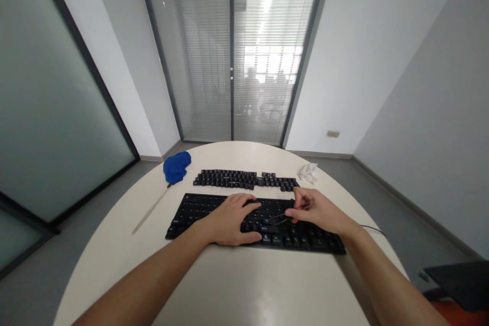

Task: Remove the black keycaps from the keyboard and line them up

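Note:
A black keyboard (202, 206) lies across the table in front of me, many of its key positions bare of caps and some caps still on along its near edge. My left hand (233, 219) rests on the keyboard's middle, fingers spread and palm down. Above the right half, my right hand (311, 209) pinches a wire keycap puller (281, 218), whose thin metal prongs point left and down toward the keys. Whether the prongs touch a key I cannot tell. Behind the keyboard, loose black keycaps (225, 179) are laid out in rows.
On the round white table (237, 285), a blue cloth (177, 167) and a thin pale stick (151, 210) lie at the left. Crumpled white tissue (307, 172) sits at the back right. The keyboard's cable (372, 228) runs off to the right. A chair (458, 282) stands at lower right.

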### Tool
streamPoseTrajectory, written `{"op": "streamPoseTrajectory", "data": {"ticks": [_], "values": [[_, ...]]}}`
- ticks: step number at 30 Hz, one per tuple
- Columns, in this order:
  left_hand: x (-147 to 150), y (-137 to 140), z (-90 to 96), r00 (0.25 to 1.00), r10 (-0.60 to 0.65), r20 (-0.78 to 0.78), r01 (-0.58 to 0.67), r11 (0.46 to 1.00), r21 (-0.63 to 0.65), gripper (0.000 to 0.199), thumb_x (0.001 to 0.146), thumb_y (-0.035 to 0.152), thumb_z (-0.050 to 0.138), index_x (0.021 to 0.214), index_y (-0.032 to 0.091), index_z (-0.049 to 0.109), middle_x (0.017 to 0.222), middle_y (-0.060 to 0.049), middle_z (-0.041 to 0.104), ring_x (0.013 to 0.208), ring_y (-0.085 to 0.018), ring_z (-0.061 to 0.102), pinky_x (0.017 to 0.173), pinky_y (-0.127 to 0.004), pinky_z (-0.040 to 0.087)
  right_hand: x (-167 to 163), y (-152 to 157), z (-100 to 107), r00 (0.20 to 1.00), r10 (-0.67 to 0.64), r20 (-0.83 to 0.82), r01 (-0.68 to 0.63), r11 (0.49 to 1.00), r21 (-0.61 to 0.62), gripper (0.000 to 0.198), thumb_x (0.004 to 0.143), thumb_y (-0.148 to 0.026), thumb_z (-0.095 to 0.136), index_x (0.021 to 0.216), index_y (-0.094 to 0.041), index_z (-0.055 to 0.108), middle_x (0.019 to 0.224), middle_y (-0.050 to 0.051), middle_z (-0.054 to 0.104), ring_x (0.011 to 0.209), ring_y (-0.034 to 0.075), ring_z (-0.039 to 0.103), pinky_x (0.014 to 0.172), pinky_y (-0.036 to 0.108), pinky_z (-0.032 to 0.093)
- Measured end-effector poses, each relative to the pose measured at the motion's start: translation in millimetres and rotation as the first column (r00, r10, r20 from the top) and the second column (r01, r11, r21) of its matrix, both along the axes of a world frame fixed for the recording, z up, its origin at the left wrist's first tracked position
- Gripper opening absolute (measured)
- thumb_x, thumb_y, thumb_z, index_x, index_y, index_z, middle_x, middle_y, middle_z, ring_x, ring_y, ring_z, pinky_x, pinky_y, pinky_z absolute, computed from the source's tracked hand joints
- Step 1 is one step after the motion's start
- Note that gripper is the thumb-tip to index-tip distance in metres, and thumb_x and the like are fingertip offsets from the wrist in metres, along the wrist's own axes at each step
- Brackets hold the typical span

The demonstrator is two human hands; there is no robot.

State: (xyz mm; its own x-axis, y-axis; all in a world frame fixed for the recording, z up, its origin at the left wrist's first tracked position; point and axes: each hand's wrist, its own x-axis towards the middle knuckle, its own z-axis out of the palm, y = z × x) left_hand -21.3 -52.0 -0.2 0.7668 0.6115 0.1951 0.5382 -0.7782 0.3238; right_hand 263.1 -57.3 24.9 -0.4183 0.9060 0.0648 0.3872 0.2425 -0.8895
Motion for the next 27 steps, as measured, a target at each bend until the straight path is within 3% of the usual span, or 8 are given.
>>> {"op": "streamPoseTrajectory", "data": {"ticks": [5, 13, 21, 27], "values": [[0.3, -0.4, -0.2, 1.0, 0.007, 0.001, -0.007, 1.0, 0.0, 0.076, 0.082, 0.062, 0.06, 0.143, 0.021, 0.043, 0.147, -0.013, 0.041, 0.135, -0.034, 0.038, 0.114, -0.051, 0.03, -3.8, -2.1, 2.7, 1.0, -0.028, -0.008, 0.028, 0.999, 0.021, 0.036, 0.076, -0.039, 0.078, 0.068, -0.02, 0.049, 0.061, 0.001, 0.071, 0.06, 0.017, 0.066, 0.057, 0.024, 0.045], [0.0, -0.1, -0.3, 1.0, 0.003, 0.008, -0.003, 1.0, -0.006, 0.076, 0.081, 0.063, 0.061, 0.143, 0.021, 0.044, 0.146, -0.013, 0.041, 0.134, -0.034, 0.038, 0.114, -0.051, 0.03, -15.7, -5.3, 10.6, 0.994, 0.048, 0.097, -0.049, 0.999, 0.002, 0.035, 0.084, -0.047, 0.068, 0.072, -0.015, 0.074, 0.067, 0.007, 0.074, 0.061, 0.018, 0.066, 0.058, 0.026, 0.047], [0.2, -0.8, 0.1, 1.0, 0.006, 0.025, -0.005, 1.0, -0.016, 0.076, 0.079, 0.062, 0.062, 0.143, 0.024, 0.044, 0.146, -0.012, 0.042, 0.133, -0.035, 0.038, 0.114, -0.052, 0.03, -34.9, -7.7, 1.9, 0.982, -0.113, 0.153, 0.082, 0.978, 0.194, 0.04, 0.086, -0.055, 0.062, 0.072, -0.019, 0.072, 0.06, 0.003, 0.071, 0.055, 0.018, 0.063, 0.052, 0.026, 0.043], [0.7, -0.3, -0.1, 1.0, 0.005, 0.017, -0.005, 1.0, -0.026, 0.077, 0.079, 0.062, 0.062, 0.143, 0.024, 0.043, 0.147, -0.012, 0.041, 0.134, -0.035, 0.037, 0.114, -0.053, 0.03, -55.3, -16.4, 6.2, 0.937, -0.076, 0.341, -0.049, 0.938, 0.342, 0.04, 0.092, -0.052, 0.056, 0.069, -0.021, 0.066, 0.064, 0.002, 0.069, 0.058, 0.017, 0.061, 0.057, 0.026, 0.039]]}}
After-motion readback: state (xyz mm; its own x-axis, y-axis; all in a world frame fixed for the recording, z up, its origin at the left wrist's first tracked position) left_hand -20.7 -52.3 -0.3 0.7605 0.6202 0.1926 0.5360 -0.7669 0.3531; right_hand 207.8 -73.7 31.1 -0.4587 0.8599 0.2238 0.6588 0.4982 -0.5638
